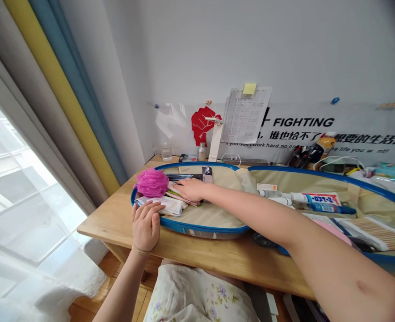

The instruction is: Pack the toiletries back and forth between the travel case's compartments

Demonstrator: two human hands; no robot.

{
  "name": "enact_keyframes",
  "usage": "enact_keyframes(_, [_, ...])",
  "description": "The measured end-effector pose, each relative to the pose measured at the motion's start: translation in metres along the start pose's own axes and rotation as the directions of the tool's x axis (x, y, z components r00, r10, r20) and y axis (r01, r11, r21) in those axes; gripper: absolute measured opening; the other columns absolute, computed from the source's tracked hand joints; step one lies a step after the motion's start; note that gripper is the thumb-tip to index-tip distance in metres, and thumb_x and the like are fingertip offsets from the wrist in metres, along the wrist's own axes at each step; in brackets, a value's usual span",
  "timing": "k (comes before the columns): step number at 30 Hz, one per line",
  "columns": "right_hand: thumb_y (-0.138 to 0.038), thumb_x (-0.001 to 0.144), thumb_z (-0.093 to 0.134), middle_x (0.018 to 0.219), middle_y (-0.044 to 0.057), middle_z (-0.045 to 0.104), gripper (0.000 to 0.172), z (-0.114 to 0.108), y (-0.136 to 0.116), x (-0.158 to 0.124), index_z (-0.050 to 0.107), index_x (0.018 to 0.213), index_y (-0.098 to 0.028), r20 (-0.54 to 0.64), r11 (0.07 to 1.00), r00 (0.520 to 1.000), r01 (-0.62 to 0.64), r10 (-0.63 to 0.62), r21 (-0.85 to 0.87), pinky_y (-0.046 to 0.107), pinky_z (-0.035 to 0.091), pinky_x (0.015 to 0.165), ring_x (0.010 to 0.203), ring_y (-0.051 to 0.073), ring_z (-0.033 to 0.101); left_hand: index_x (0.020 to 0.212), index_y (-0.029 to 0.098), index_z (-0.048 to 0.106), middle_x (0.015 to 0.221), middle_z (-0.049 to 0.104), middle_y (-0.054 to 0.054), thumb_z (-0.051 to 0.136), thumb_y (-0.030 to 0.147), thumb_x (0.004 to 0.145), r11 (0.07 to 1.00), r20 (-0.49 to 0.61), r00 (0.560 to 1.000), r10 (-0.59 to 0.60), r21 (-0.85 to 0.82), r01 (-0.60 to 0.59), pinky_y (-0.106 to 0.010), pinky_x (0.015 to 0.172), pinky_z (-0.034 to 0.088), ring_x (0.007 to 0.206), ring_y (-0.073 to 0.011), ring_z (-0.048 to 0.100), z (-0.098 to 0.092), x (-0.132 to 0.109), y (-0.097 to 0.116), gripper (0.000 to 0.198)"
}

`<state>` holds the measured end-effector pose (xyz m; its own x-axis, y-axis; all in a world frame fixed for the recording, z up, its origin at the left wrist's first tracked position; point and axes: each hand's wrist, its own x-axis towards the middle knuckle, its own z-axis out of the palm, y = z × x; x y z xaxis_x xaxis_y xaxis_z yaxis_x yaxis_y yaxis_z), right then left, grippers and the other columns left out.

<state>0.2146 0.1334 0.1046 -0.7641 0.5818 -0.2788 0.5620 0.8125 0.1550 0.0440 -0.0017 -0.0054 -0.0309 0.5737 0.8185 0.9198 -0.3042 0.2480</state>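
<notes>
R arm (318, 255) cropped, R hand (191, 190) hides packets (183, 199)

I'm looking into a lived-in bedroom study corner, surely someone's home. A wooden tabletop (117, 226) stands against a white wall beside a bright window with sheer and striped curtains (66, 112). The wall carries a red fist sticker (201, 123), a "FIGHTING" slogan (303, 121) and a printed sheet (246, 117) topped by a yellow sticky note (250, 88). Pens (300, 156) crowd the back edge, and an open blue-rimmed case (211, 229) holds toothpaste tubes (318, 198) and a pink bath puff (151, 183).
</notes>
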Motion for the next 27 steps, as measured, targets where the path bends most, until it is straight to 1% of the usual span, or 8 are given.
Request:
enact_keyframes(2, [-0.036, 0.099, 0.030, 0.161, -0.008, 0.029, 0.053, -0.010, 0.009, -0.010, 0.028, 0.152, -0.039, -0.091, 0.998, 0.996, -0.015, 0.020, 0.059, 0.034, 0.034, 0.114, 0.143, 0.022, 0.036, 0.100, 0.023, 0.072, 0.107, 0.073, -0.007, 0.030, 0.029, 0.100, 1.000, -0.004, 1.000, 0.004, -0.001, -0.004, -0.043, 0.114, 0.021, 0.112, -0.0223, 0.060, 0.000, 0.000, 0.000, 0.042])
enact_keyframes(4, [-0.034, 0.097, 0.035, 0.160, -0.004, 0.032, 0.056, -0.021, 0.028, -0.028, 0.031, 0.152, -0.031, -0.179, 0.991, 0.982, -0.038, 0.060, 0.124, 0.029, 0.035, 0.112, 0.142, 0.019, 0.039, 0.100, 0.023, 0.072, 0.106, 0.073, -0.006, 0.030, 0.028, 0.100, 1.000, -0.009, 1.000, 0.011, -0.003, -0.011, -0.043, 0.114, 0.021, 0.112, -0.0224, 0.060, 0.000, 0.000, 0.000, 0.042])
enact_keyframes(8, [-0.034, 0.095, 0.034, 0.142, 0.003, 0.058, 0.048, -0.028, 0.090, -0.092, 0.054, 0.138, -0.026, -0.234, 0.955, 0.952, -0.134, 0.199, 0.264, 0.031, 0.046, 0.102, 0.124, 0.019, 0.057, 0.101, 0.023, 0.071, 0.106, 0.073, -0.007, 0.031, 0.028, 0.099, 1.000, -0.015, 1.000, 0.020, -0.012, -0.020, -0.042, 0.114, 0.021, 0.112, -0.0228, 0.060, 0.000, 0.000, -0.002, 0.041])
enact_keyframes(12, [-0.035, 0.089, 0.049, 0.117, 0.003, 0.072, 0.034, 0.003, 0.145, -0.170, 0.070, 0.113, -0.026, -0.051, 0.797, 0.908, -0.337, 0.416, 0.501, 0.030, 0.049, 0.093, 0.105, 0.019, 0.067, 0.103, 0.023, 0.071, 0.108, 0.073, -0.007, 0.031, 0.029, 0.099, 1.000, -0.011, 1.000, 0.009, -0.011, -0.009, -0.042, 0.114, 0.022, 0.112, -0.0232, 0.060, 0.002, -0.001, -0.004, 0.041])
enact_keyframes(16, [-0.028, 0.080, 0.058, 0.109, 0.008, 0.074, 0.025, 0.050, 0.163, -0.227, 0.073, 0.100, -0.023, 0.062, 0.723, 0.850, -0.481, 0.523, 0.496, 0.031, 0.052, 0.084, 0.097, 0.022, 0.069, 0.102, 0.023, 0.071, 0.106, 0.073, -0.008, 0.030, 0.031, 0.099, 1.000, -0.015, 1.000, 0.009, -0.018, -0.010, -0.043, 0.113, 0.023, 0.110, -0.0236, 0.060, 0.002, -0.001, -0.005, 0.042])
enact_keyframes(20, [-0.022, 0.072, 0.060, 0.121, 0.011, 0.069, 0.034, 0.082, 0.162, -0.246, 0.070, 0.105, -0.024, 0.073, 0.692, 0.811, -0.538, 0.580, 0.482, 0.036, 0.051, 0.091, 0.107, 0.026, 0.066, 0.101, 0.022, 0.070, 0.105, 0.073, -0.009, 0.029, 0.031, 0.100, 1.000, -0.024, 0.999, 0.030, -0.008, -0.030, -0.045, 0.113, 0.023, 0.109, -0.0249, 0.060, 0.002, 0.000, -0.004, 0.043])
enact_keyframes(24, [-0.015, 0.061, 0.060, 0.109, 0.008, 0.071, 0.037, 0.096, 0.162, -0.242, 0.069, 0.095, -0.027, 0.107, 0.684, 0.815, -0.542, 0.569, 0.489, 0.036, 0.053, 0.088, 0.099, 0.027, 0.067, 0.100, 0.022, 0.070, 0.103, 0.073, -0.009, 0.028, 0.030, 0.100, 0.999, -0.034, 0.998, 0.051, 0.005, -0.051, -0.045, 0.112, 0.024, 0.108, -0.0249, 0.061, 0.001, 0.000, -0.004, 0.043])
enact_keyframes(27, [-0.016, 0.060, 0.061, 0.105, 0.007, 0.070, 0.032, 0.099, 0.165, -0.237, 0.068, 0.089, -0.028, 0.119, 0.680, 0.819, -0.539, 0.562, 0.497, 0.035, 0.053, 0.088, 0.097, 0.026, 0.067, 0.099, 0.022, 0.070, 0.103, 0.073, -0.009, 0.028, 0.029, 0.100, 0.998, -0.038, 0.997, 0.068, 0.012, -0.068, -0.045, 0.111, 0.024, 0.108, -0.0247, 0.061, 0.000, 0.000, -0.004, 0.042])
